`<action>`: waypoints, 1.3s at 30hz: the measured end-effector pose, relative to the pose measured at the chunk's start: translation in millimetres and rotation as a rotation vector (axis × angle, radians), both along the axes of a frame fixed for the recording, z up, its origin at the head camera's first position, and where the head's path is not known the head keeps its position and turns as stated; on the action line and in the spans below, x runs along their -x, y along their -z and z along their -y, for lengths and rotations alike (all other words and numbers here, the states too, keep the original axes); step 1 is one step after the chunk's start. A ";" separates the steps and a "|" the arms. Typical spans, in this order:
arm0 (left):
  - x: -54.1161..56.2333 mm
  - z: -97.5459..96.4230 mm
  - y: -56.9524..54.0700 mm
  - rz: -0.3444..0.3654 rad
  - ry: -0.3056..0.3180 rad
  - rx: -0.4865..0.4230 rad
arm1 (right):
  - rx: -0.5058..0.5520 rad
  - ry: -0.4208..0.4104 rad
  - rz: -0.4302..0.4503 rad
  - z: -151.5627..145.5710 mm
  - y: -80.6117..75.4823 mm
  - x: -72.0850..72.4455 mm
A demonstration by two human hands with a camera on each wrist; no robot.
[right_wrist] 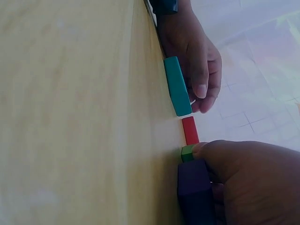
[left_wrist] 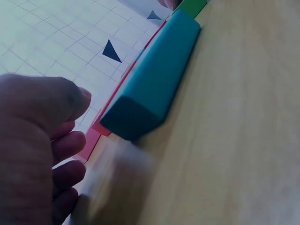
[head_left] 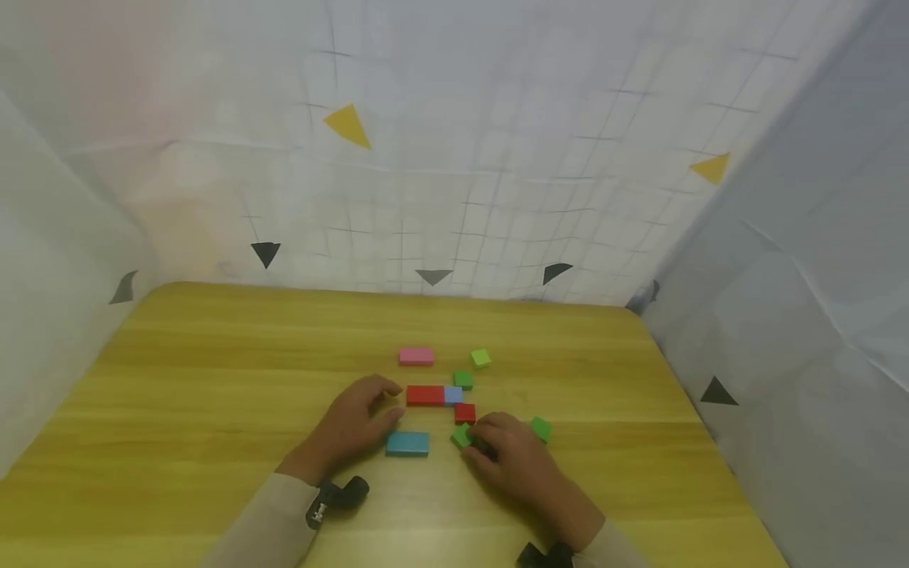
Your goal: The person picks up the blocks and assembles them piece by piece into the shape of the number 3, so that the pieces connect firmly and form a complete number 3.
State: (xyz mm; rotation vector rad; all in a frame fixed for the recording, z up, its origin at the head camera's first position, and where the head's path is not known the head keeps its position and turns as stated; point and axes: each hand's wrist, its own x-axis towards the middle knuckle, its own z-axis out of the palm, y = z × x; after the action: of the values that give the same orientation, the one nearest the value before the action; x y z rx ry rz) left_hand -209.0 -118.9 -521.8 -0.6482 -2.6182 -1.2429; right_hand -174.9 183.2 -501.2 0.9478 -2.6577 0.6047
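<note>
My right hand (head_left: 514,457) pinches a small green block (head_left: 461,436) between thumb and fingers, low over the table. In the right wrist view the thumb tip lies against that green block, and a dark purple block (right_wrist: 194,190) stands close beside the hand. My left hand (head_left: 351,422) holds nothing; its thumb and fingers are apart, near the left end of a long red block (head_left: 424,396). A light blue block (head_left: 453,396) adjoins the red one's right end. Just right of the left wrist lies a teal block (head_left: 408,444). A small red block (head_left: 465,413) sits above the pinched green one.
Behind the row lie a pink block (head_left: 416,356), a green block (head_left: 463,380) and a lime block (head_left: 480,359). Another green block (head_left: 541,429) is right of the right hand. White sheeting (head_left: 454,158) with triangles surrounds the wooden table (head_left: 213,379).
</note>
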 end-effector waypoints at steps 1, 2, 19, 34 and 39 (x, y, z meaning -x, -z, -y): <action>-0.2 -0.4 -0.4 0.005 0.007 0.000 | 0.000 0.006 -0.001 -0.5 -0.6 -0.4; -0.4 -0.7 -0.3 0.004 0.012 0.003 | -0.001 0.011 -0.001 -1.0 -1.3 -0.8; -30.9 4.9 3.4 0.004 0.027 0.045 | 0.002 0.000 0.002 -2.7 1.4 0.2; -35.7 3.6 6.7 -0.160 0.116 0.102 | -0.001 0.003 -0.008 -1.3 1.8 -0.3; -34.8 2.8 9.0 -0.199 0.125 0.123 | -0.004 0.007 -0.010 -2.1 2.6 -0.2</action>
State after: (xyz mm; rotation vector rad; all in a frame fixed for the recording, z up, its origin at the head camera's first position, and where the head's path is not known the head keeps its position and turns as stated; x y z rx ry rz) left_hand -174.2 -121.7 -530.8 -0.9187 -2.5353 -0.9959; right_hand -174.7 185.3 -503.8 0.9395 -2.6529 0.5918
